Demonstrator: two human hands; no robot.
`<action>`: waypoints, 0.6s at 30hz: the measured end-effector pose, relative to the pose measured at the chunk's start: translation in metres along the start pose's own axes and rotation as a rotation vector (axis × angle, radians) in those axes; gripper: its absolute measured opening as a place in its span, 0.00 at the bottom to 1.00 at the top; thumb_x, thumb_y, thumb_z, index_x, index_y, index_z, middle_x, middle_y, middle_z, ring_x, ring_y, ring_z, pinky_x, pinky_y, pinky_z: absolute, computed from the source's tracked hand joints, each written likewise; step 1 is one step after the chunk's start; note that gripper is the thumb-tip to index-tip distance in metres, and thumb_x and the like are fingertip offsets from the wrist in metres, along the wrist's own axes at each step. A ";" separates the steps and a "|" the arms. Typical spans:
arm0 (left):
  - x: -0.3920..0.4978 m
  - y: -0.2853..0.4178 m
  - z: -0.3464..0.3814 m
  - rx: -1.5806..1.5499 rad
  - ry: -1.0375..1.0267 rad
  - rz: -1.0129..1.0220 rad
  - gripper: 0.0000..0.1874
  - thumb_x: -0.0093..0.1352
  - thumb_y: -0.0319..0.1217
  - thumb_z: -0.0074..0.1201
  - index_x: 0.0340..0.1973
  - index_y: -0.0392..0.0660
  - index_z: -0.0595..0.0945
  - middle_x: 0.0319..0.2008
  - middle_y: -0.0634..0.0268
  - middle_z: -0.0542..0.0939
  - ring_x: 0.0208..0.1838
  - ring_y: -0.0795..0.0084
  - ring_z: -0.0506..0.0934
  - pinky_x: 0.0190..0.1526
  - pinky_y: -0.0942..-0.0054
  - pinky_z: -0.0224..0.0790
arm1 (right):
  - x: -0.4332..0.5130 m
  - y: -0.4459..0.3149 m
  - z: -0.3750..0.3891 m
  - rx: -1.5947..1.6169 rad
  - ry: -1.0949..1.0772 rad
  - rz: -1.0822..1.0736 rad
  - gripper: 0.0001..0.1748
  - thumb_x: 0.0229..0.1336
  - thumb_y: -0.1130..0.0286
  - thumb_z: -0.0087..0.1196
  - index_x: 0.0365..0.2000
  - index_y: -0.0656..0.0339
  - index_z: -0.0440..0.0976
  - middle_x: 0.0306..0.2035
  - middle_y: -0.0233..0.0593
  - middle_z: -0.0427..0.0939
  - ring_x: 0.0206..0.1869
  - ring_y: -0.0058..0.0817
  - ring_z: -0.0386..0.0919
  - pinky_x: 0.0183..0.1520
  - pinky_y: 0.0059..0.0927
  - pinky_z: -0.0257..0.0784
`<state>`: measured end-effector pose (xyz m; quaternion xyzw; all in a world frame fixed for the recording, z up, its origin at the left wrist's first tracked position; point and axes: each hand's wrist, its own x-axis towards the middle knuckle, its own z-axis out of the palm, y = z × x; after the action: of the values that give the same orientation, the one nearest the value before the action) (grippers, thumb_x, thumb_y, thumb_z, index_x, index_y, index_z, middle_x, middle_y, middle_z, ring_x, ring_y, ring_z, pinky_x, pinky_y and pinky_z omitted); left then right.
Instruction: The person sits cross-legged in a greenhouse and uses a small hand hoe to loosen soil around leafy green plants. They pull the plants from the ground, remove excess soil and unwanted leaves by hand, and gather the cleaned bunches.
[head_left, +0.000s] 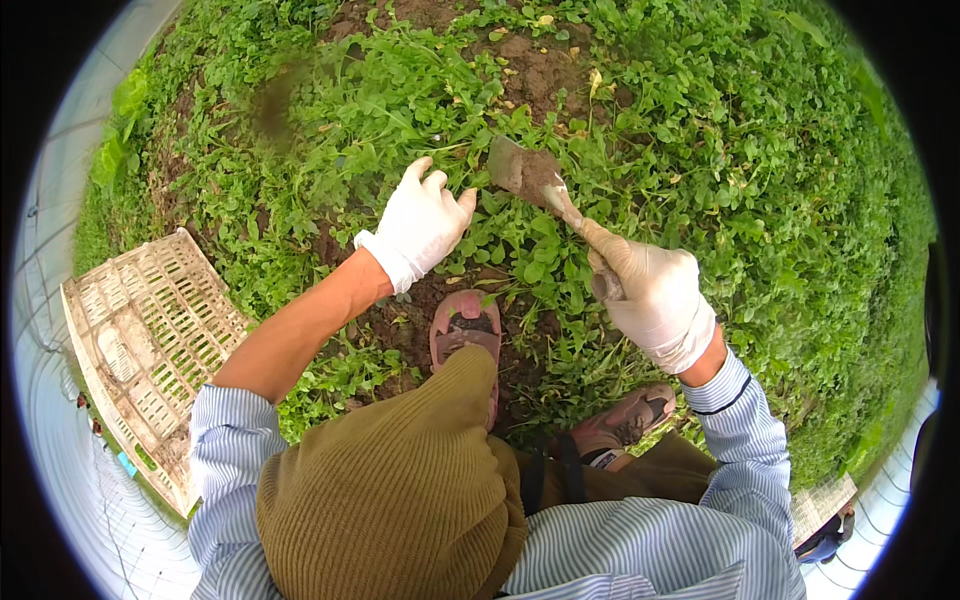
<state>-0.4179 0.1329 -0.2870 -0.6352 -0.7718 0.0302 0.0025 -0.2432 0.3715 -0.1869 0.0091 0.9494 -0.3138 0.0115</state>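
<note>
My left hand (424, 225), in a white glove, hovers over low leafy green plants (375, 112) with its fingers apart and nothing in them. My right hand (652, 296), gloved too, is closed around the handle of a flat-bladed hand tool (529, 171), perhaps a scraper or small hoe. Its metal blade, caked with soil, points up and left over the leaves, to the right of my left fingertips. Whether the blade touches the plants I cannot tell.
A dirty slatted plastic crate (161, 341) stands at the left. My shoes (466, 322) rest on soil among the plants. Brown soil (544, 75) shows near the top. Another crate (821, 510) and a person (829, 536) are at the lower right. Pale sheeting (45, 247) lines the left edge.
</note>
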 end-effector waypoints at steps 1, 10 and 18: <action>0.002 0.001 0.004 0.043 -0.016 -0.012 0.14 0.64 0.31 0.58 0.43 0.38 0.82 0.18 0.60 0.74 0.37 0.55 0.76 0.62 0.47 0.65 | 0.005 0.002 0.004 -0.067 -0.017 -0.013 0.38 0.44 0.83 0.57 0.61 0.52 0.74 0.23 0.36 0.78 0.23 0.35 0.80 0.26 0.31 0.76; 0.014 0.005 0.001 0.109 -0.170 -0.134 0.05 0.61 0.28 0.55 0.28 0.41 0.83 0.32 0.52 0.78 0.47 0.51 0.74 0.64 0.42 0.61 | -0.003 0.022 0.004 -0.019 -0.134 -0.079 0.38 0.44 0.79 0.60 0.61 0.49 0.73 0.22 0.34 0.78 0.22 0.35 0.80 0.24 0.34 0.75; 0.019 0.005 0.007 0.104 -0.189 -0.140 0.05 0.57 0.27 0.56 0.26 0.39 0.82 0.37 0.49 0.77 0.49 0.49 0.73 0.64 0.39 0.60 | -0.002 0.048 0.016 0.142 -0.136 -0.059 0.33 0.50 0.79 0.58 0.59 0.50 0.76 0.24 0.36 0.80 0.22 0.35 0.80 0.25 0.32 0.76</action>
<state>-0.4165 0.1521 -0.2945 -0.5732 -0.8083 0.1297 -0.0351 -0.2395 0.4003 -0.2278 -0.0393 0.9217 -0.3803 0.0659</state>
